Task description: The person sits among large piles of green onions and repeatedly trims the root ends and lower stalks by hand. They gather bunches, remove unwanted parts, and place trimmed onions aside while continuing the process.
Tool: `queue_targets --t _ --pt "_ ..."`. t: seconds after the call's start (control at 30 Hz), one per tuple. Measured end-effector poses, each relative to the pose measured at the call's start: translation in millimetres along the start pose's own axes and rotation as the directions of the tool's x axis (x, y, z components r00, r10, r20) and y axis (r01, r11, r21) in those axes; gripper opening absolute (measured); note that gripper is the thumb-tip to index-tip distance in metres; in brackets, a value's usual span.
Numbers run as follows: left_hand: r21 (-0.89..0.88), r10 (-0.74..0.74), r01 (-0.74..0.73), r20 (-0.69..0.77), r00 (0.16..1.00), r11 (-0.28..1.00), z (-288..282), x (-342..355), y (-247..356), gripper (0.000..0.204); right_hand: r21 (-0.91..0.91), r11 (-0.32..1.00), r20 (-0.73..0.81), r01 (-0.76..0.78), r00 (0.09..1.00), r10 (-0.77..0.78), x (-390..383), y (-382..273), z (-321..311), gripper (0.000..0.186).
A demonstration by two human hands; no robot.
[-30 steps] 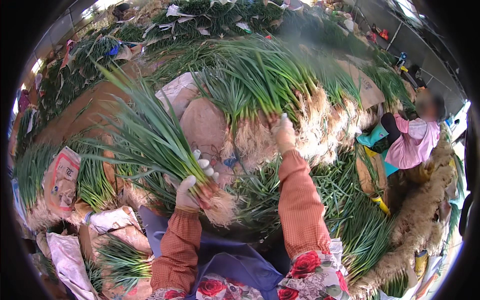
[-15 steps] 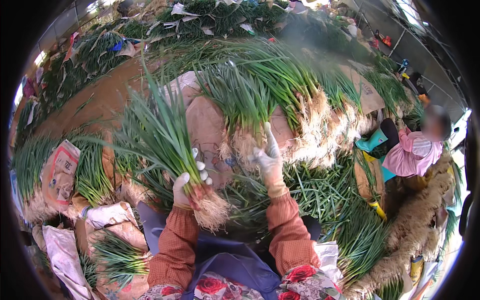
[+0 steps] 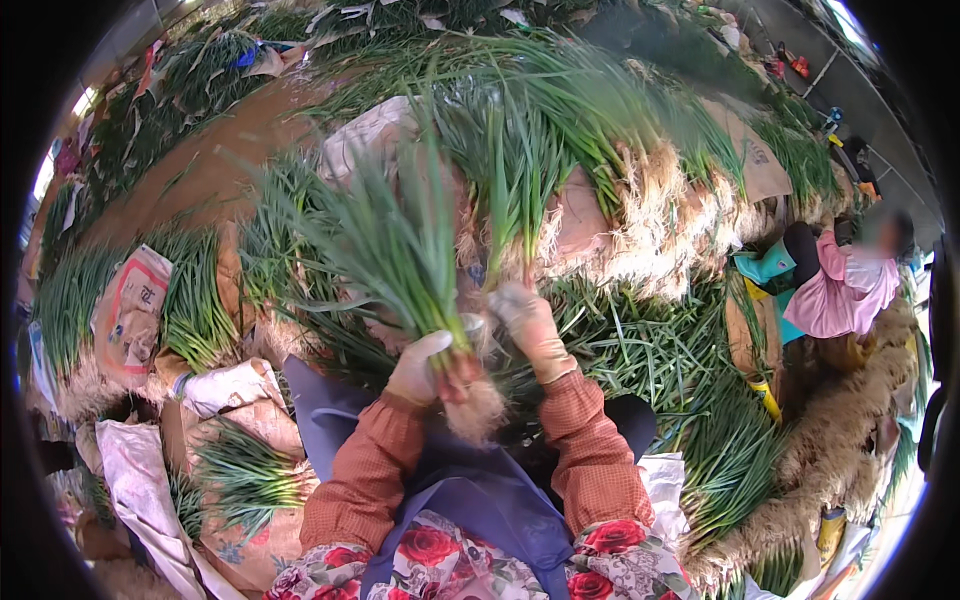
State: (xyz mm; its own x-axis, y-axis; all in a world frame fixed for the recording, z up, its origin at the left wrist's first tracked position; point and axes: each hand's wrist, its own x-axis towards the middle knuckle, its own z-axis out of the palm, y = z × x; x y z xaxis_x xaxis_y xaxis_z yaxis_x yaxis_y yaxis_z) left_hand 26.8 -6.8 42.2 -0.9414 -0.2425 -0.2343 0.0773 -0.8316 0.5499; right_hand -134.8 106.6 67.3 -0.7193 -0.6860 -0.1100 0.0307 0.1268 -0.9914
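Note:
My gloved left hand (image 3: 420, 368) is wrapped round a bunch of green onions (image 3: 410, 260). Their leaves fan up and away, and the pale roots hang toward my lap. Close by on the right, my gloved right hand (image 3: 528, 325) is closed on the lower ends of a few green onions (image 3: 527, 245), whose stalks run up from its fingers. Those fingertips are partly blurred. Just beyond lies a pile of green onions (image 3: 640, 200) with whitish roots facing me, resting on brown sacks.
Loose green leaves (image 3: 640, 350) cover the ground to the right. More onions lie on a sack (image 3: 250, 470) at lower left, beside a folded white sack (image 3: 140, 490). A person in pink (image 3: 850, 285) sits at the right, near a long row of roots (image 3: 830, 450).
My left hand has moved right and slightly nearer with its bunch. My right hand, spread at the pile before, has closed on a few stalks and drawn toward me.

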Motion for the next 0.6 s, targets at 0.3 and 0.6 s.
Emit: queue_targets --t 0.3,0.6 --pt "-0.188 0.183 -0.176 0.022 0.983 0.966 5.1 9.3 -8.2 0.038 -0.873 0.451 -0.07 0.186 0.867 -0.494 13.9 39.6 -57.0 0.038" --pt "-0.107 0.139 -0.152 -0.121 0.983 0.983 21.1 4.0 -15.4 0.036 -0.574 0.756 0.094 0.314 0.943 -0.32 12.3 -0.6 14.0 0.027"
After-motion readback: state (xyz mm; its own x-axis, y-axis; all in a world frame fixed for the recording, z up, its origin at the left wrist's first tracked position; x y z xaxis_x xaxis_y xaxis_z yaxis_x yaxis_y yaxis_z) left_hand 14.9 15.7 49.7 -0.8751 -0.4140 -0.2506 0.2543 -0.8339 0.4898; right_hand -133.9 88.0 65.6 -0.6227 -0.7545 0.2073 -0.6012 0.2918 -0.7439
